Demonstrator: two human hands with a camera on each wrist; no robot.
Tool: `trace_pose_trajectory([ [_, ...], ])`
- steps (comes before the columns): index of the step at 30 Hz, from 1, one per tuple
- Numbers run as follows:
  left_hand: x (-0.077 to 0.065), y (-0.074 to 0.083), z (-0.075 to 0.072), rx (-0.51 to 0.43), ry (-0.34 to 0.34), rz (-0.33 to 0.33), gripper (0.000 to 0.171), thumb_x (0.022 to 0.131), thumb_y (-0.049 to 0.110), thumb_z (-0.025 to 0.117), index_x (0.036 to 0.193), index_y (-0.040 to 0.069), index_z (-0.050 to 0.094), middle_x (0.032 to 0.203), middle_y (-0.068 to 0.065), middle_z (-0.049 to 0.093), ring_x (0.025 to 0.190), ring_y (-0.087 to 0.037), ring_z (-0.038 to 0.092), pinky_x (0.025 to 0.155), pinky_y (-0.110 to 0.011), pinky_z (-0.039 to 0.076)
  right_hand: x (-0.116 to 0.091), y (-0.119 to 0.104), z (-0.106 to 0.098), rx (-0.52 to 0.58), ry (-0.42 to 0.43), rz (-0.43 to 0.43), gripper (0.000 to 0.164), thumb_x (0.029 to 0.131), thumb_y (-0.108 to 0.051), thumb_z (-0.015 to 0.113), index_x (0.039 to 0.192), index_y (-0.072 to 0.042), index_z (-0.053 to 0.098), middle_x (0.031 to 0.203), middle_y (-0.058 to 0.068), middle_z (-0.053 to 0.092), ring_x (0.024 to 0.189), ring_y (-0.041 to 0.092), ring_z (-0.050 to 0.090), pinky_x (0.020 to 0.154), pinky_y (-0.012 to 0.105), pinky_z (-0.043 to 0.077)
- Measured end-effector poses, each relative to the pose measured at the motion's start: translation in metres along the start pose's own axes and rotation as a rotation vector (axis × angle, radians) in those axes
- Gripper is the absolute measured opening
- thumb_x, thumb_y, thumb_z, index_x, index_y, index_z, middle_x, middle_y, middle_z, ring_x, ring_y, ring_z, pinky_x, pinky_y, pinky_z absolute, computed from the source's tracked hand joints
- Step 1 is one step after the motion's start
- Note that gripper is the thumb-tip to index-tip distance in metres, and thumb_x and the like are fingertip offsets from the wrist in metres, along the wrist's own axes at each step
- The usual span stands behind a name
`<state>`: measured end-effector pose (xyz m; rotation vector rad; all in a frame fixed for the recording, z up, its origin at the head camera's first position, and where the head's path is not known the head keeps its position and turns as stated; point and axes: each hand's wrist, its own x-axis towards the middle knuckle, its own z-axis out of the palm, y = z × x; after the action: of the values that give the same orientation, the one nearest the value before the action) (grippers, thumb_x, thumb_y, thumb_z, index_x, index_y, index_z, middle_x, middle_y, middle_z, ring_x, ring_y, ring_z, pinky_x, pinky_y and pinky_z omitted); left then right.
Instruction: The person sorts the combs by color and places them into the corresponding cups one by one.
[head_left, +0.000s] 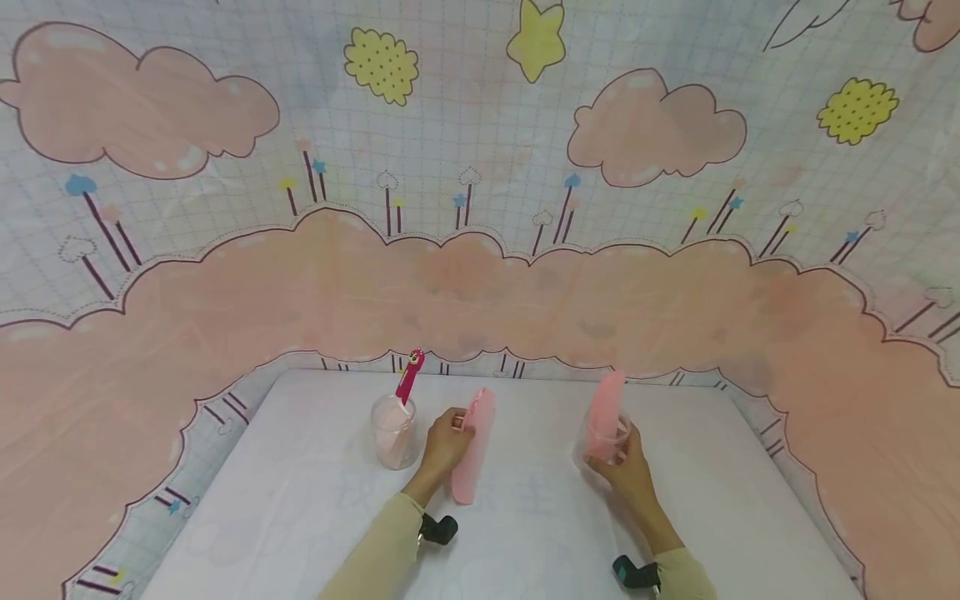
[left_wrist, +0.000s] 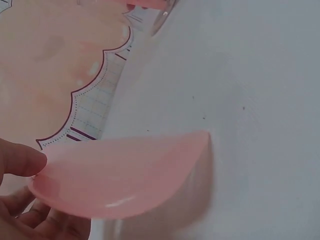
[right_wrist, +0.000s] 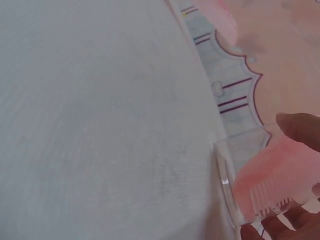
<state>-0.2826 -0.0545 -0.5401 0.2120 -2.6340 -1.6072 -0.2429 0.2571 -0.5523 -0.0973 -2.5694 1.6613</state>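
My left hand (head_left: 447,442) pinches the edge of a smooth pink half-moon plastic piece (head_left: 474,454). In the left wrist view this pink piece (left_wrist: 120,175) bows outward, and thumb and fingers grip its near end. On the right, my right hand (head_left: 626,467) holds a clear cup (head_left: 581,450) near its rim. A pink comb (head_left: 607,404) stands tilted in that cup and rises above it. The right wrist view shows the comb's teeth (right_wrist: 270,195) through the clear wall, with the thumb (right_wrist: 302,127) on one side and fingers curled on the other.
A second clear cup (head_left: 382,446) stands left of my left hand. It holds a magenta-handled stick (head_left: 408,379) with a decorated top, leaning right. All this is on a white tabletop (head_left: 517,542), with a patterned cloth (head_left: 480,292) rising behind it.
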Motion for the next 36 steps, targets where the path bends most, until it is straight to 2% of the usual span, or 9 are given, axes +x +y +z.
trace_pose_trajectory([
  [9,-0.005,0.011,-0.009,-0.062,0.028,0.075,0.029,0.087,0.014,0.065,0.115,0.004,0.064,0.098,-0.011,0.069,0.082,-0.018,0.064,0.066,-0.027,0.054,-0.001,-0.002,0.0,-0.037,0.017,-0.034,0.09,0.087,-0.035,0.074,0.154,-0.011,0.018,0.154,0.024,0.034,0.14,0.047,0.037,0.109,0.059,0.041],
  [18,-0.015,0.034,-0.016,-0.152,-0.008,0.151,0.027,0.089,0.012,0.064,0.115,0.003,0.063,0.102,-0.013,0.069,0.083,-0.016,0.067,0.068,-0.026,0.055,0.0,-0.003,-0.001,-0.046,0.015,-0.032,0.091,0.086,-0.034,0.075,0.154,-0.01,0.018,0.156,0.022,0.032,0.14,0.046,0.039,0.109,0.057,0.042],
  [23,-0.023,0.05,-0.021,-0.205,-0.053,0.163,0.028,0.092,0.012,0.063,0.118,0.005,0.06,0.108,-0.013,0.067,0.085,-0.016,0.067,0.067,-0.027,0.058,0.001,-0.004,-0.001,-0.039,0.014,-0.039,0.093,0.086,-0.035,0.075,0.155,-0.013,0.017,0.154,0.023,0.034,0.139,0.046,0.039,0.11,0.056,0.041],
  [27,-0.028,0.062,-0.024,-0.241,-0.065,0.194,0.027,0.092,0.011,0.063,0.118,0.004,0.06,0.109,-0.015,0.067,0.087,-0.017,0.068,0.067,-0.029,0.059,0.001,-0.004,-0.001,-0.039,0.014,-0.039,0.094,0.085,-0.036,0.076,0.155,-0.014,0.017,0.154,0.023,0.034,0.14,0.046,0.039,0.111,0.055,0.04],
  [36,-0.035,0.075,-0.028,-0.291,-0.071,0.246,0.027,0.091,0.009,0.063,0.118,0.003,0.06,0.113,-0.016,0.067,0.095,-0.022,0.07,0.072,-0.031,0.061,0.001,-0.006,-0.002,-0.046,0.002,-0.027,0.094,0.085,-0.037,0.075,0.155,-0.012,0.017,0.155,0.022,0.032,0.141,0.045,0.037,0.11,0.055,0.041],
])
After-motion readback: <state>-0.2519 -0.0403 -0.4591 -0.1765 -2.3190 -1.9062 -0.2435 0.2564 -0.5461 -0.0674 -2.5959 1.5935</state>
